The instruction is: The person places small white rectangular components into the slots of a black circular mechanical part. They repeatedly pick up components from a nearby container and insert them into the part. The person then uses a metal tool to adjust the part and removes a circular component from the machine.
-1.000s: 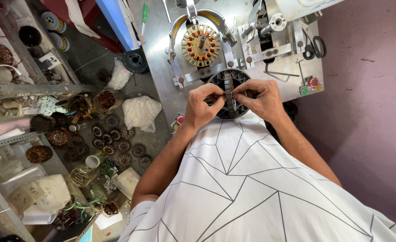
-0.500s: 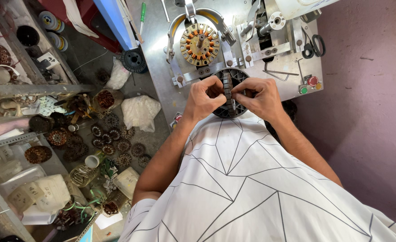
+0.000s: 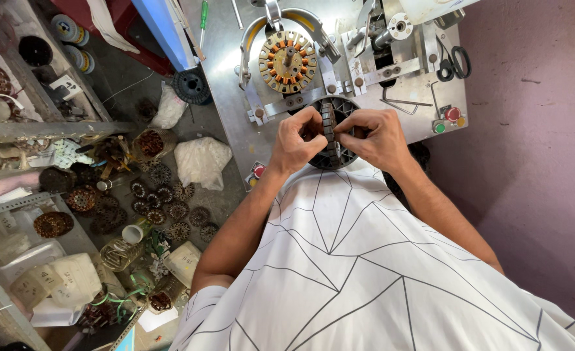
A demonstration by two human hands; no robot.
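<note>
Stator ring (image 3: 334, 140), dark and round with slots, is held upright between my two hands just in front of the metal counter (image 3: 229, 78), close to my white shirt (image 3: 365, 273).

Going from the left, I see the floor with many small copper-wound coils (image 3: 164, 205) lying near each other, a white plastic bag (image 3: 201, 161) beside them, and a black spool (image 3: 192, 86) further up. Shelves at the far left carry more wound parts and bags.

Then comes my left hand (image 3: 295, 140). Its grip is closed on the left side of the ring, with thumb and fingers pinching the rim. Above it, on the counter, a round orange and brown rotor (image 3: 287, 62) sits on a spindle under a curved metal arm.

My right hand (image 3: 377, 138) holds the right side of the ring; its fingers are pinched together at the middle strip of the ring, the grip closed there.

More to the right on the counter lie black scissors (image 3: 453, 64), and below them a red button (image 3: 453, 114) beside a green one (image 3: 439, 127). The purple wall (image 3: 541, 162) fills the right side.
</note>
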